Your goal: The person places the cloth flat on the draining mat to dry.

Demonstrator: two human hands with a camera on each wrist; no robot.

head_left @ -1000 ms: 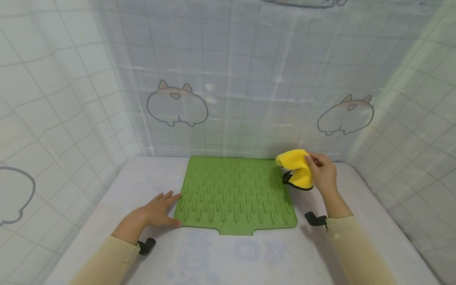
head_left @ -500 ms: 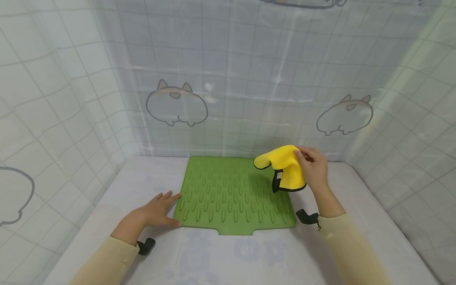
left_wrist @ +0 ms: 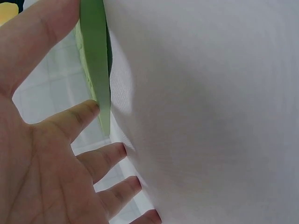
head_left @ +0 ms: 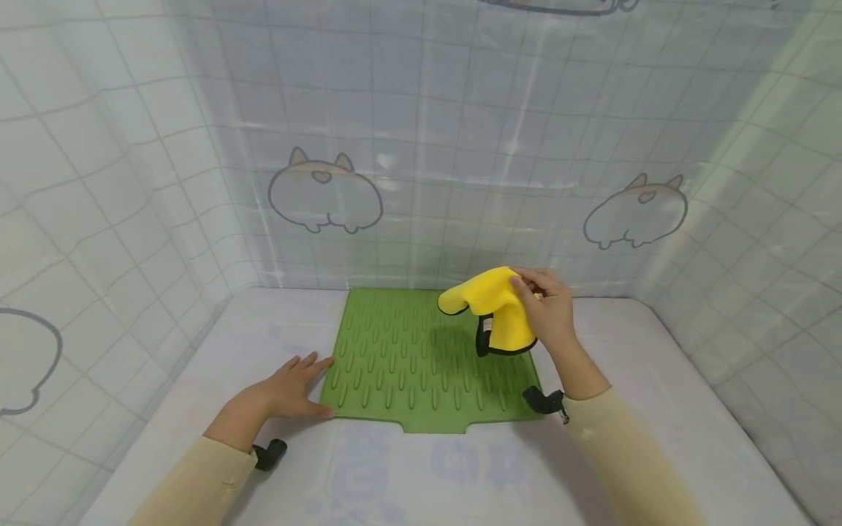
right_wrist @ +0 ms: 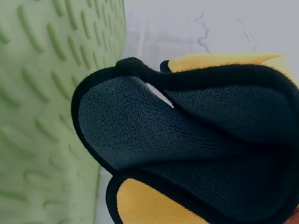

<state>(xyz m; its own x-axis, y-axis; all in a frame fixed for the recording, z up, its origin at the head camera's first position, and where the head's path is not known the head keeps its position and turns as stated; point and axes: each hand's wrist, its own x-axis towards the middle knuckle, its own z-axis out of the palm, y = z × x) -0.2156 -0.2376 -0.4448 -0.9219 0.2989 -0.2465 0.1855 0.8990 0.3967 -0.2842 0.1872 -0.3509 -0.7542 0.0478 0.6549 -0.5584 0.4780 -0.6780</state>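
Note:
My right hand (head_left: 551,310) pinches a yellow cloth (head_left: 493,296) with black edging and a small white label between thumb and fingers. It hangs in loose folds over the right part of a green ribbed mat (head_left: 395,351). Seen from the right wrist, the cloth (right_wrist: 135,121) shows a dark grey fuzzy underside, and the mat (right_wrist: 46,102) rises at the left. My left hand (head_left: 286,391) lies spread at the mat's left edge, thumb at the near corner. In the left wrist view, thumb and index fingertip of that hand (left_wrist: 42,154) touch the mat's side (left_wrist: 96,51).
The mat lies on a white covered table (head_left: 395,482) and has a tab at its near edge. Gridded curtains with cartoon drawings enclose the table at the back (head_left: 447,183), left (head_left: 118,219) and right (head_left: 756,256). Black wrist mounts sit below both hands.
My right hand has carried the yellow cloth leftward from the mat's right edge to over the mat, and the cloth has swung further open. The left hand has stayed in place.

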